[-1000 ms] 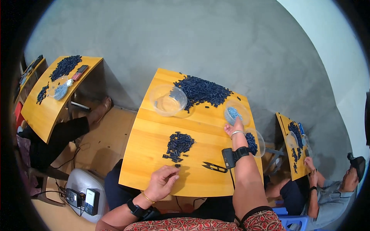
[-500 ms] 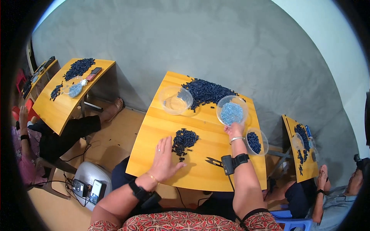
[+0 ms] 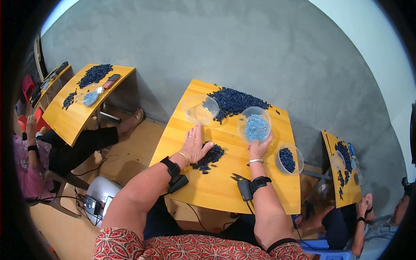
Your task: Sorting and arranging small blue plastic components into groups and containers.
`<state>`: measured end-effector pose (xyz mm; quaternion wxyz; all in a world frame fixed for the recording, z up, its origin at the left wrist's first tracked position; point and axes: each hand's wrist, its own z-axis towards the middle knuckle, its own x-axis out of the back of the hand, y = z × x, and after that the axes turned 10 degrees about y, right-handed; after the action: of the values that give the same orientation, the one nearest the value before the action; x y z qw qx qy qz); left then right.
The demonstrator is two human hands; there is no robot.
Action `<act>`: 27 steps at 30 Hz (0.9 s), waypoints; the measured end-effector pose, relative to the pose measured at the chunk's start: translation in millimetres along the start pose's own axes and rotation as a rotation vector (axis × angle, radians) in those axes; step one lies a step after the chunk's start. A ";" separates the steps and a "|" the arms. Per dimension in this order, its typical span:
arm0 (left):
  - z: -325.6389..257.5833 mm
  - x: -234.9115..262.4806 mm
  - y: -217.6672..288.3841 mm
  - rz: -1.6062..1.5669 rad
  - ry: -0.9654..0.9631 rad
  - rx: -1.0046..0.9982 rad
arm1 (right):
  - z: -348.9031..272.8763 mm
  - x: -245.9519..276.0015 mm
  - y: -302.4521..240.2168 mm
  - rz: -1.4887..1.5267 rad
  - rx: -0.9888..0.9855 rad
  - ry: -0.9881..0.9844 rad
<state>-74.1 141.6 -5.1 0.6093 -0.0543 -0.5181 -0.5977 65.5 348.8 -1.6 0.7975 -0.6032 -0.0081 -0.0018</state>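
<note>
My left hand lies flat with its fingers extended, at the left side of a small pile of short dark-blue tubular pieces. Its thumb reaches over the pile. My right hand grips the near rim of a clear round tub holding many tiny light-blue pieces. The tub tilts slightly toward me. Close to my right wrist, dark pointed snips lie partly hidden behind the black device strapped there.
A large dark-blue heap covers the table's far edge. A nearly bare clear tub stands left of it, and a tub of dark pieces stands at the right edge. Other people sit by side tables.
My left hand has moved forward, along the left of the small pile. My right hand has shifted the tub of light-blue pieces slightly left. The view has also shifted a little.
</note>
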 end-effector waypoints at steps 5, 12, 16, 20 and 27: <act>6.5 -8.1 3.8 0.010 -0.024 0.084 | 1.8 -3.4 9.4 0.018 0.138 0.060; 2.9 -6.1 7.4 0.057 0.004 -0.010 | -0.2 -3.6 8.5 0.043 0.088 0.029; 3.9 -6.6 12.4 0.057 0.013 -0.032 | 14.7 -2.7 29.7 0.062 0.245 0.059; 0.2 -3.6 4.8 0.061 0.008 -0.009 | 0.5 -5.8 13.6 0.097 0.043 -0.009; 1.7 -3.5 6.6 0.061 0.000 -0.023 | 4.4 -5.4 21.0 0.134 0.111 0.010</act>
<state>-69.0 147.0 -3.1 0.6266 -0.0772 -0.5092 -0.5849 60.4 358.7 -20.7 0.8280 -0.5574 0.0364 0.0488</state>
